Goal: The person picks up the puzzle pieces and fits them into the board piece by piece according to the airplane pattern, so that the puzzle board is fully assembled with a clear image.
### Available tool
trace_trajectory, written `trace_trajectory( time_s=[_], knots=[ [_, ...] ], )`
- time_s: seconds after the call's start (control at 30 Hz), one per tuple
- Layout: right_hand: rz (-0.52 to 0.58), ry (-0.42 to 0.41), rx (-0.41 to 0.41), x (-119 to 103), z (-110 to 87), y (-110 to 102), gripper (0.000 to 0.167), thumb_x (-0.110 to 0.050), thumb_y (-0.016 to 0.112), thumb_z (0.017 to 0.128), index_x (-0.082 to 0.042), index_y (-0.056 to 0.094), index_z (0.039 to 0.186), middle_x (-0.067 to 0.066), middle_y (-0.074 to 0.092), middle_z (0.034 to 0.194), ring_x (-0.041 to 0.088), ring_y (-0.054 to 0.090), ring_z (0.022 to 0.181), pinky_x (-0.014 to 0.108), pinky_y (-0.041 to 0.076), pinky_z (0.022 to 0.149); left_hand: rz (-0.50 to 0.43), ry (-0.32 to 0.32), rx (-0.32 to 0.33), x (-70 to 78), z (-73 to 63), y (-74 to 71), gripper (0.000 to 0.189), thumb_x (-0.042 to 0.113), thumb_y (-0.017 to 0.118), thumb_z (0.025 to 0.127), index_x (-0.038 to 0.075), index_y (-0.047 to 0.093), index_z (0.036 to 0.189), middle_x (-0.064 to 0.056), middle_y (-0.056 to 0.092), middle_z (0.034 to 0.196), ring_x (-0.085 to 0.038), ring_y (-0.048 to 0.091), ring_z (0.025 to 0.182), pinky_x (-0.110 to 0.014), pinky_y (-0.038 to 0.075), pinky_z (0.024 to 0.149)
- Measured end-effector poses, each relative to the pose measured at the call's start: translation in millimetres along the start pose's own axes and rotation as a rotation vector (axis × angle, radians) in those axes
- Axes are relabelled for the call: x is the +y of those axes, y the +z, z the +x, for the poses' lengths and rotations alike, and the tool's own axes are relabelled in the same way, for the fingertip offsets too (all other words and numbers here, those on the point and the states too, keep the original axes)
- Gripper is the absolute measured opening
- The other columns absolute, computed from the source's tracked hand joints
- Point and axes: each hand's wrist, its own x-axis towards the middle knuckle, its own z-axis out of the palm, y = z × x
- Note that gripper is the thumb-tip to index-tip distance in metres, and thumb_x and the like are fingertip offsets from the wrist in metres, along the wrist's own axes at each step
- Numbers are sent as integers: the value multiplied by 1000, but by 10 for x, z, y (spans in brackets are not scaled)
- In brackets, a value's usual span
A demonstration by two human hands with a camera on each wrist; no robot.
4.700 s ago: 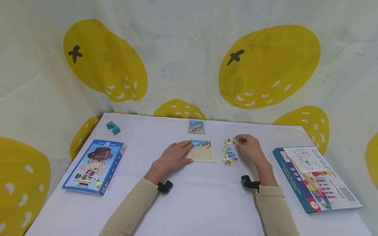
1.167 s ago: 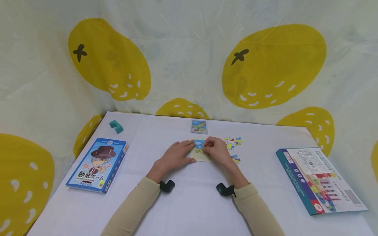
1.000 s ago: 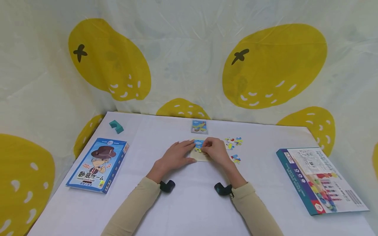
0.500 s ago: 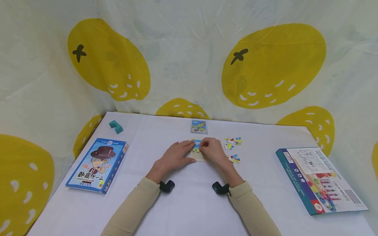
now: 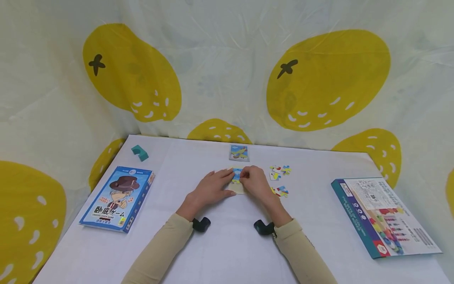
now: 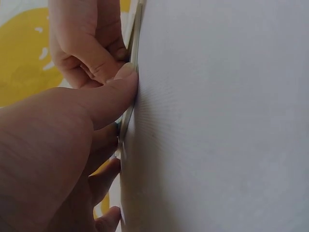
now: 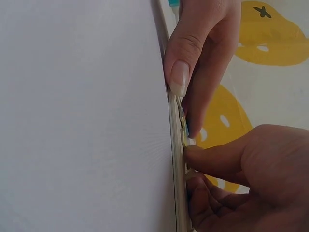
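Note:
A small wooden puzzle tray (image 5: 239, 189) lies flat mid-table, with blue and yellow jigsaw pieces (image 5: 236, 174) in its upper left part. My left hand (image 5: 211, 188) rests on the tray's left side, fingers stretched out and thumb at the near edge. Over the tray, my right hand (image 5: 256, 182) pinches a puzzle piece, mostly hidden behind the fingertips. In the right wrist view the right hand (image 7: 270, 169) bends its thumb and fingers at the tray edge (image 7: 177, 193), close to the left hand (image 7: 203, 53). The right part of the tray is covered.
Several loose jigsaw pieces (image 5: 280, 170) lie right of the tray. Behind it is a picture card (image 5: 239, 153) with an airplane. A blue game box (image 5: 115, 199) and a teal block (image 5: 140, 152) stand left; a larger flat box (image 5: 384, 217) lies right.
My right hand has come left from the loose pieces to the tray, then edged further left and settled. The loose pile has become smaller. The left hand holds its place.

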Motion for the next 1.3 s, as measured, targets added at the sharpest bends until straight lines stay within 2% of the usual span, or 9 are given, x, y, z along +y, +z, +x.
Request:
trace_trajectory(
  time_s=[0.37,0.77,1.03,1.3],
  knots=[
    [-14,-25,2,48,11,-2,4,-8,70,90,-6,73,90,5,66,84,20,55,82,31,49,74,54,-13,-9,29,10,17,75,56,55,96,18,31,157,3,28,165,-19,27,152,-53,25,123],
    [-27,-25,14,56,19,2,6,-7,71,89,-7,72,83,5,64,79,20,54,79,30,46,70,28,23,-34,73,-37,-35,66,50,51,100,20,33,156,1,29,164,-24,24,154,-57,23,123],
    [-25,-31,21,71,29,-1,6,-8,72,87,-8,71,81,5,63,77,20,54,77,29,45,69,52,61,-15,74,-43,-12,60,42,54,101,19,38,154,1,35,162,-24,28,152,-55,27,121],
    [-19,-27,13,56,25,-9,5,-8,71,88,-7,71,83,6,63,78,20,54,78,29,45,68,56,52,-5,105,-41,2,59,40,55,101,20,38,154,1,34,162,-23,29,152,-55,29,121]
  ],
)
